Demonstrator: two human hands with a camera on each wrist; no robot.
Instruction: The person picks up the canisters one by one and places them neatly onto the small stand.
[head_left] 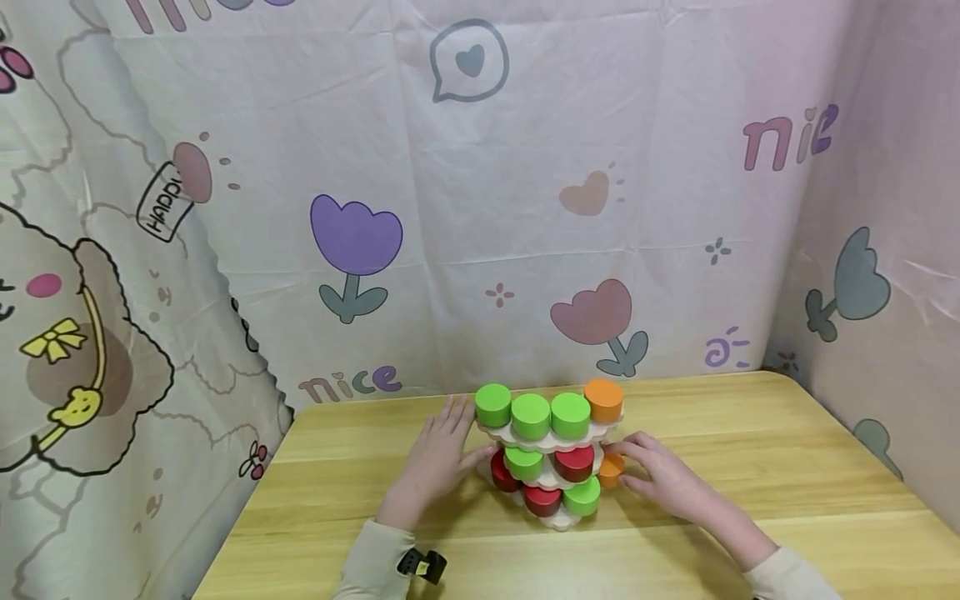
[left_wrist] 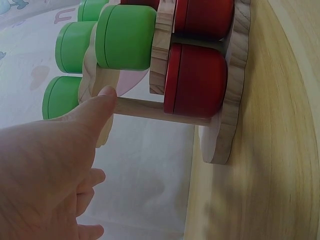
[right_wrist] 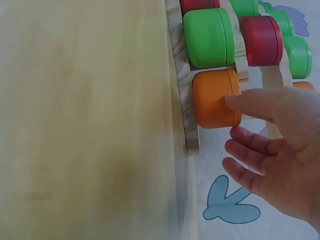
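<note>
A tiered pale wooden stand [head_left: 562, 522] with wavy-edged shelves carries rounded cylinders. On its top shelf stand green cylinders [head_left: 531, 417] and an orange cylinder [head_left: 603, 401]; red cylinders [head_left: 542, 500] and more green ones sit lower. My left hand [head_left: 438, 458] is at the stand's left side, fingers extended, its thumb [left_wrist: 107, 95] overlapping a shelf edge in the left wrist view. On the right, the thumb of my right hand [head_left: 663, 475] lies against a lower orange cylinder [right_wrist: 212, 100], while the other visible fingers are loosely bent close by, not wrapped round it.
The stand is on a wood-grain table [head_left: 330, 475]. Behind it hangs a pale printed cloth [head_left: 480, 208] with flowers and lettering, and more cloth drapes at both sides. A small black device [head_left: 422, 567] is at the left sleeve.
</note>
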